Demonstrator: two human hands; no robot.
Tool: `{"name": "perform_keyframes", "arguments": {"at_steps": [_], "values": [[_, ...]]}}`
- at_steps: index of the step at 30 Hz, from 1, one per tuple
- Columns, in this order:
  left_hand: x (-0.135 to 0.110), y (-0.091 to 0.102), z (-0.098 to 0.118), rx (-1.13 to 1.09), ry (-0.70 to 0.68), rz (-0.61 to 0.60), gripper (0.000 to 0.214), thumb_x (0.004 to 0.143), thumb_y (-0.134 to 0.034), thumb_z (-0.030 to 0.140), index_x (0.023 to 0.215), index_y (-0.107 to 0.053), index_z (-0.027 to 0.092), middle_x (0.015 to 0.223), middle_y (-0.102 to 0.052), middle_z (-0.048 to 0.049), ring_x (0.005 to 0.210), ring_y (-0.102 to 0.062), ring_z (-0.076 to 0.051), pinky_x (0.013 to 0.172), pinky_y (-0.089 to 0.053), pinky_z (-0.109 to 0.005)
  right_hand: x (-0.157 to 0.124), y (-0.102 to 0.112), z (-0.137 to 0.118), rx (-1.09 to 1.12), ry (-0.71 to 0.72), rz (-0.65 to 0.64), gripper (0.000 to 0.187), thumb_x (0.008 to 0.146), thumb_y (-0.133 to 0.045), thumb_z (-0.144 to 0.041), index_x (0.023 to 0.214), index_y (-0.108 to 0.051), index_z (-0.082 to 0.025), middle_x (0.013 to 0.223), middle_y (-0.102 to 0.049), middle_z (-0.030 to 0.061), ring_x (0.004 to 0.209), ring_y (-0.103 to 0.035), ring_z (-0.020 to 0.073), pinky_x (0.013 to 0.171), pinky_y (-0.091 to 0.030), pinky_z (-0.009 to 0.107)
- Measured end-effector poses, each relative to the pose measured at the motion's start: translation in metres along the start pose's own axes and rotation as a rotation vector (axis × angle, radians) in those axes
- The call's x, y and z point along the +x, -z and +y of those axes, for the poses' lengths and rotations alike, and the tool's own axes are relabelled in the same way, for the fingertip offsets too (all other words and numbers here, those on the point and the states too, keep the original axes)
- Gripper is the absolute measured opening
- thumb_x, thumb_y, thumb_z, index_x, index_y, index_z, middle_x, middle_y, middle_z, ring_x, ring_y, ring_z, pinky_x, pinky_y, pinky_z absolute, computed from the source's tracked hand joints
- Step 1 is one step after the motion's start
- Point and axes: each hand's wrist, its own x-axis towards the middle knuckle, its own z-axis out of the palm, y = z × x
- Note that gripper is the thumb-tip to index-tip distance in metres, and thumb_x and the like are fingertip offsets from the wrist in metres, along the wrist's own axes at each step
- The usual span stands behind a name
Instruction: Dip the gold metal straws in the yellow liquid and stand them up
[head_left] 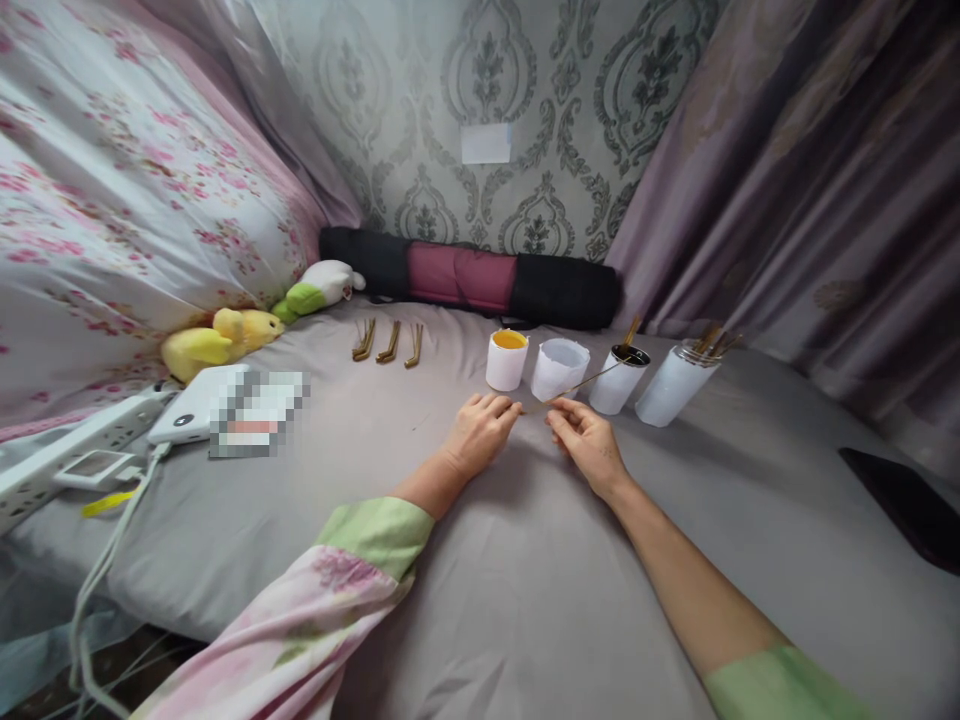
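My left hand [480, 432] and my right hand [586, 440] rest close together on a grey bedsheet [525, 580], fingers curled. Both pinch a thin stick [581, 387] that runs from my fingertips up to the right, its far end reaching the cup with dark contents [618, 380]. Just beyond my hands stand a white cup of yellow liquid [507, 360], an empty-looking white cup [559, 368] and a tilted cup holding several sticks [675, 382].
Three bundles of bent sticks [388, 342] lie further back on the left. A black and maroon roll [469, 275] lies by the wall. Yellow plush toys [217, 340], a power strip [67, 445] and a white device [196, 405] sit at left. A dark flat object [904, 505] lies at right.
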Motion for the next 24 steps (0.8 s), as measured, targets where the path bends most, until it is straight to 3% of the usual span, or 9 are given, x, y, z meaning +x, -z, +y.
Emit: {"name": "perform_keyframes", "arguments": {"at_steps": [24], "values": [[0.0001, 0.0002, 0.002, -0.006, -0.052, -0.051, 0.03, 0.089, -0.029, 0.021, 0.104, -0.054, 0.015, 0.089, -0.056, -0.0091, 0.081, -0.049, -0.017, 0.07, -0.034, -0.031, 0.0005, -0.0001, 0.0017, 0.204, -0.054, 0.005, 0.035, 0.07, -0.059, -0.045, 0.089, -0.058, -0.016, 0.069, -0.056, 0.0001, 0.048, -0.045, 0.0053, 0.038, -0.032, 0.017]]}}
